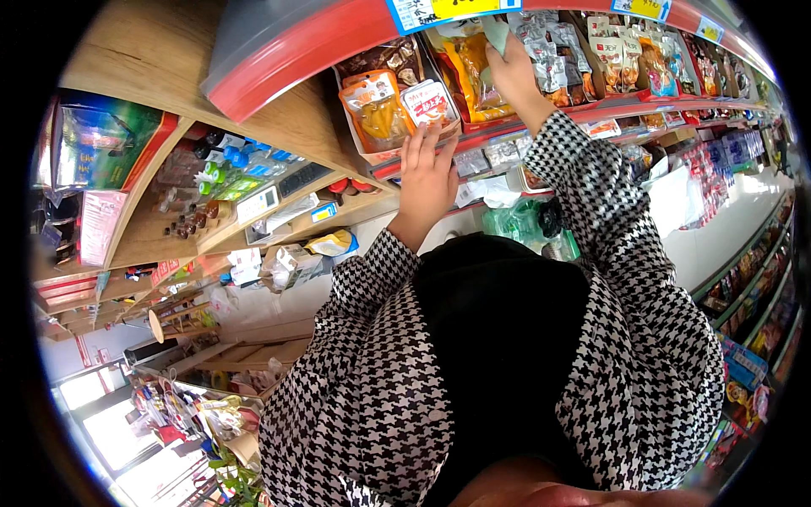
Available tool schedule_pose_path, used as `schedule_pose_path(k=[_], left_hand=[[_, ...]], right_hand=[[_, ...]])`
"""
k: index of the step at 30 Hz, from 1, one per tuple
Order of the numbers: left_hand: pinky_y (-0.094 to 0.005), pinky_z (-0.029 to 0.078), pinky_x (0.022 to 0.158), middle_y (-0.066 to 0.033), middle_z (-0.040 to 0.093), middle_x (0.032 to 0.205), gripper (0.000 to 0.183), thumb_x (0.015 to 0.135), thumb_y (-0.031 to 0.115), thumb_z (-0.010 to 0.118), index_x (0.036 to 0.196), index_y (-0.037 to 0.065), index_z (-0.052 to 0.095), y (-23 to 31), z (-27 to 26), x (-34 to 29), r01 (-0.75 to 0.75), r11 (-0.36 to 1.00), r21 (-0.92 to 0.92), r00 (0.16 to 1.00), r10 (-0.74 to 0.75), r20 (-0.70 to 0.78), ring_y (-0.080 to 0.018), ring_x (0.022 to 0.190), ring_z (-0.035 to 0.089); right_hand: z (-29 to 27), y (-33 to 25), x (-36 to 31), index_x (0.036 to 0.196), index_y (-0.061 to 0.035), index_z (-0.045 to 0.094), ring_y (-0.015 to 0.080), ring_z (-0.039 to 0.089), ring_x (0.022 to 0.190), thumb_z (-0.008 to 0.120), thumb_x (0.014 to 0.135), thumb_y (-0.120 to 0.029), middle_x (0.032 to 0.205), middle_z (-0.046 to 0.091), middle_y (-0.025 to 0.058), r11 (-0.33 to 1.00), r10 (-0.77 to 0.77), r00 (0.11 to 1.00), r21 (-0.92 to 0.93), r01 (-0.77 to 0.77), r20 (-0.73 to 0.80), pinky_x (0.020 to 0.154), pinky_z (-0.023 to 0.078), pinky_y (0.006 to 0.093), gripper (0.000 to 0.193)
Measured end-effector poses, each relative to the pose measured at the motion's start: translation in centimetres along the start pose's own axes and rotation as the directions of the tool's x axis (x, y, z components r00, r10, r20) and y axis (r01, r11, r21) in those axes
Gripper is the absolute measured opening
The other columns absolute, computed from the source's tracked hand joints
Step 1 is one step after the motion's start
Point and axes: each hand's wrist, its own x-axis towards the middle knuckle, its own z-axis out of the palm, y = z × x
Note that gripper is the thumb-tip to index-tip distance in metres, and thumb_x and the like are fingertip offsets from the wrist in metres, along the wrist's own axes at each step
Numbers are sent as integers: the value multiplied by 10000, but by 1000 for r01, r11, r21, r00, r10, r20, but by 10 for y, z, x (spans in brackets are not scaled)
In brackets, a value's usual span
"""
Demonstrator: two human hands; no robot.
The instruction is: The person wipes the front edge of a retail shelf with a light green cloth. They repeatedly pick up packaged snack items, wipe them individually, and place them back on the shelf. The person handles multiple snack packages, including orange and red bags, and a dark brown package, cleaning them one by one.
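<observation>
At left, 1 open box (pixel 382 156) carries 1 orange packet (pixel 376 114) and 1 white packet (pixel 428 103); the left hand (pixel 429 182), fingers extended, touches its front. Farther right, the right hand (pixel 513 74), fingers curled, pinches 1 pale green cloth-like piece (pixel 497 35) above a yellow packet (pixel 483 91).

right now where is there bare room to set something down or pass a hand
Bare wood lies between the snack carton and blue-capped bottles, though its slope is hard to judge. Pale floor shows between the pink packs and right-side racks. It's crowded around the left hand, at the carton, and the right hand, among packets.
</observation>
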Motion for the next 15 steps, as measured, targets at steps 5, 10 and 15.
schedule_pose_path(k=[5,10,15], left_hand=[[-553,245,1126,-164,385,1454,480,795,119,665,1264,61,578,0,2,-6,-19,1000,-12,999,20,42,-377,1370,314],[-555,219,1135,-192,401,1432,465,788,118,648,1243,50,582,1,3,-8,-20,999,-45,999,22,44,-360,1377,315],[-566,208,1133,-190,396,1430,469,781,123,655,1242,68,587,1,3,-10,5,999,-31,999,-4,36,-355,1377,311]], right_hand=[[34,34,31,1335,-6,496,440,383,1307,549,884,-254,1382,441,300,959,-147,988,-236,155,51,1110,313,471,518],[41,28,15,1336,-38,511,454,343,1339,543,876,-238,1429,409,264,891,-186,968,-386,237,167,1124,307,470,503],[21,3,-32,1356,-129,513,414,282,1394,565,849,-168,1484,366,199,889,-222,922,-322,325,318,1106,347,456,511]])
